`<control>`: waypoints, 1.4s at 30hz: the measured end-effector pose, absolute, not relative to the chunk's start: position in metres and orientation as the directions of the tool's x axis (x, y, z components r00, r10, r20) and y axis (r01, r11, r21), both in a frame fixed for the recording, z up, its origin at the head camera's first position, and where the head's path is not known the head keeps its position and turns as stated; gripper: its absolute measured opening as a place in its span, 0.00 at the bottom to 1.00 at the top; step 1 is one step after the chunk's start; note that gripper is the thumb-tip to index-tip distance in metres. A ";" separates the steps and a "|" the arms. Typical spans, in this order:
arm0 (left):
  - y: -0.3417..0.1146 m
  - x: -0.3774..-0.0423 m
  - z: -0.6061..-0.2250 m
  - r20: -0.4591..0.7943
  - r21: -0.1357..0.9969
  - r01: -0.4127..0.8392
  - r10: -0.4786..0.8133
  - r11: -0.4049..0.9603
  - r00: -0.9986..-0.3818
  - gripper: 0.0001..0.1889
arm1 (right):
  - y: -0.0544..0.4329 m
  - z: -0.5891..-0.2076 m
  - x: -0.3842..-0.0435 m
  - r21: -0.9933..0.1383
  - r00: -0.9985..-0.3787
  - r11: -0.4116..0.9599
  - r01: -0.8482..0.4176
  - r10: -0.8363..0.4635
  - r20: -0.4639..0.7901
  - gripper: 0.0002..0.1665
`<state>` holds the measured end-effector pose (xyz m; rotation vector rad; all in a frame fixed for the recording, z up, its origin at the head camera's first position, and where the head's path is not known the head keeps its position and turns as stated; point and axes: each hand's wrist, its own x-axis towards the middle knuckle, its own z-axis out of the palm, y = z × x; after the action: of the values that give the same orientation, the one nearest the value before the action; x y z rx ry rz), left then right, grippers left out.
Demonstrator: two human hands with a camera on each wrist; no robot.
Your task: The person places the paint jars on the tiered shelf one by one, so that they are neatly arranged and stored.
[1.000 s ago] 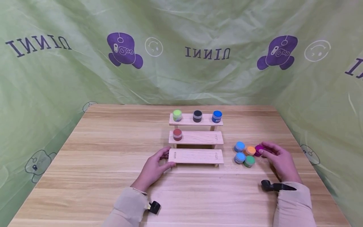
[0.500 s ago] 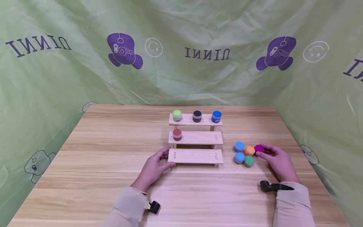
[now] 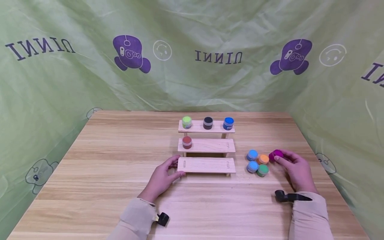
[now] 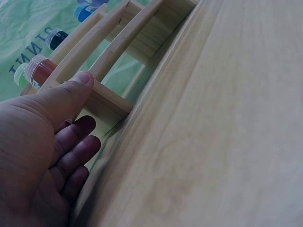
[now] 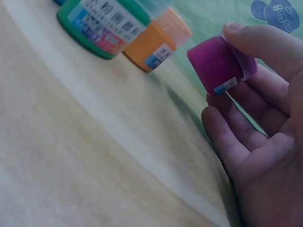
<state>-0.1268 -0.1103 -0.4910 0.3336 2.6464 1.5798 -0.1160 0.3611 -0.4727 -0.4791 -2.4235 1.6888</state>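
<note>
My right hand (image 3: 298, 170) pinches a purple paint jar (image 5: 215, 66) between thumb and fingers; the jar is tipped and raised off the table in the right wrist view. Beside it stand an orange paint jar (image 3: 263, 159), a green paint jar (image 3: 262, 170) and two light blue paint jars (image 3: 252, 155). With thumb at the front corner and fingers at the back, my left hand (image 3: 162, 176) grips the left end of the lowest step of a three-step wooden display stand (image 3: 207, 165). That step is bare. A brown paint jar (image 3: 187, 142) sits at the left of the middle step.
On the top step stand a light green jar (image 3: 186, 122), a black jar (image 3: 208, 123) and a blue jar (image 3: 228, 123). The wooden table (image 3: 99, 173) ends at a green printed curtain (image 3: 186, 83) at the back and sides.
My right hand has closed its fingers on the purple jar, tipped it and drawn it slightly away from the orange one. My left hand stays at the stand.
</note>
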 end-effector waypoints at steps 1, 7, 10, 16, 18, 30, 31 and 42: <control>-0.110 -0.127 -0.491 0.073 0.873 0.161 0.204 0.460 -0.976 0.35 | 0.361 -0.472 -0.116 -0.952 -0.937 0.261 0.158 0.345 -0.060 0.31; -0.110 -0.128 -0.490 0.073 0.874 0.163 0.207 0.457 -0.976 0.35 | 0.359 -0.467 -0.115 -0.995 -0.938 0.047 0.088 0.340 -0.067 0.26; -0.110 -0.128 -0.490 0.074 0.875 0.165 0.211 0.455 -0.975 0.36 | 0.357 -0.463 -0.116 -0.998 -0.939 0.000 0.069 0.338 -0.065 0.27; -0.110 -0.128 -0.490 0.071 0.879 0.161 0.209 0.450 -0.975 0.36 | 0.349 -0.456 -0.119 -0.999 -0.936 -0.015 0.038 0.349 -0.041 0.27; -0.110 -0.128 -0.491 0.065 0.880 0.155 0.210 0.450 -0.976 0.36 | 0.347 -0.454 -0.120 -0.999 -0.935 0.015 0.047 0.353 -0.038 0.27; -0.110 -0.129 -0.495 0.090 0.875 0.179 0.213 0.449 -0.973 0.36 | 0.324 -0.440 -0.128 -0.996 -0.953 0.092 -0.004 0.301 0.032 0.26; -0.110 -0.129 -0.495 0.090 0.875 0.178 0.211 0.450 -0.973 0.36 | 0.322 -0.440 -0.129 -0.995 -0.954 0.098 -0.005 0.296 0.034 0.25; -0.111 -0.129 -0.495 0.089 0.876 0.176 0.209 0.450 -0.974 0.36 | 0.301 -0.431 -0.132 -0.990 -0.969 0.140 0.002 0.245 0.033 0.28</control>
<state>-0.1291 -0.1112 -0.4952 0.3520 2.6473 1.5929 -0.1317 0.3015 -0.4313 -0.2444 -2.2231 1.9296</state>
